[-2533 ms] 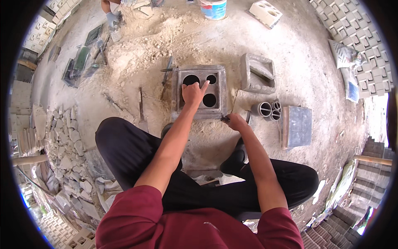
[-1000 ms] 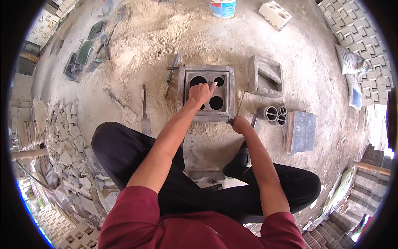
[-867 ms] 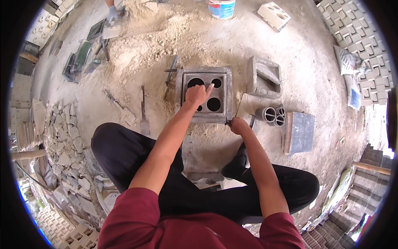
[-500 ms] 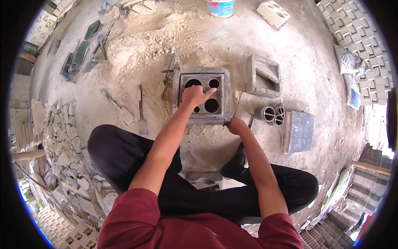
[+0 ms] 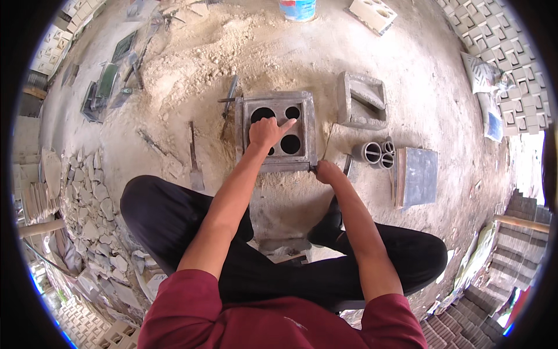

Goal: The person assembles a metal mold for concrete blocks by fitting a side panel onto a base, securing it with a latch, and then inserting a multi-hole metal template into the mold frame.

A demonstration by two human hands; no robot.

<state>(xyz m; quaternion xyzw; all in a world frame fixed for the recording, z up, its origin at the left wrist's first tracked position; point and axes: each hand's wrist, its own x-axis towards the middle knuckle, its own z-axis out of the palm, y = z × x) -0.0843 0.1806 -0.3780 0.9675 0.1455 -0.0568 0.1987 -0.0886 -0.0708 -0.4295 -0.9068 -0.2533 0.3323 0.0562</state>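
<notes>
Mould (image 5: pixel 278 131), a square grey frame with four round holes, lay flat on the sandy ground (image 5: pixel 192 64) just in front of the person's knees. It was the biggest thing in reach. To do this well, the push had to be even and gentle, I think. The left hand (image 5: pixel 268 131) pressed on the filling, one finger stretched out. The right hand (image 5: pixel 327 172) gripped the mould's near right corner, closed tight around something small I could not make out.

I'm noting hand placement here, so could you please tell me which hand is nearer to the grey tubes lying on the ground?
Right. The right hand grips the mould's near corner, just left of the grey tubes; the left hand rests atop the mould, farther away.
</notes>
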